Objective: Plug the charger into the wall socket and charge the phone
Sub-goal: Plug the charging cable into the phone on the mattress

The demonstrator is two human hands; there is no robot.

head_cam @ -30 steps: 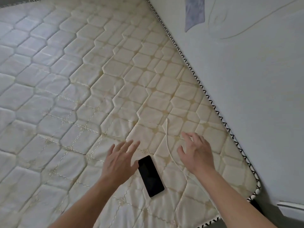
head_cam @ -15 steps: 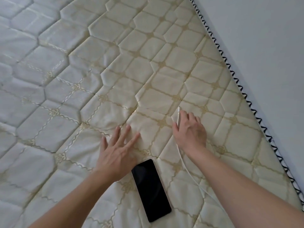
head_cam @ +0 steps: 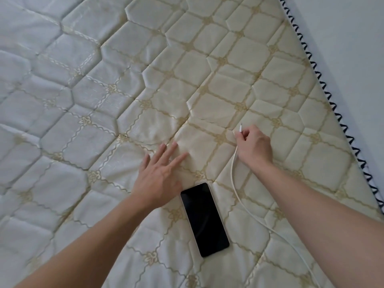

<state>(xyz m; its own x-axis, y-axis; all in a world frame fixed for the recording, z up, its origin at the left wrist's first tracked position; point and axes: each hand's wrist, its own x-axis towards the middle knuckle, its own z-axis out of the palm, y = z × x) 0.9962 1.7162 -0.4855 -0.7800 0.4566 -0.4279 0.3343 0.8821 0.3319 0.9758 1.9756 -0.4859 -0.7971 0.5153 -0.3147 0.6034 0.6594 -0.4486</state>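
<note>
A black-screened phone (head_cam: 204,219) lies face up on the quilted mattress (head_cam: 83,100), near the lower middle. A thin white charging cable (head_cam: 234,179) runs from the lower right up to my right hand (head_cam: 254,147), which pinches it just below its small connector tip (head_cam: 240,128). My left hand (head_cam: 161,177) rests flat on the mattress with fingers spread, just left of and above the phone's top corner. No wall socket or charger plug is in sight.
The mattress edge with black zigzag stitching (head_cam: 324,84) runs diagonally down the right side. Beyond it is a plain white wall (head_cam: 353,38).
The view has dropped closer to the mattress. My right hand went from open over the cable to closed on its end, lifting the tip. My left hand stays spread beside the phone.
</note>
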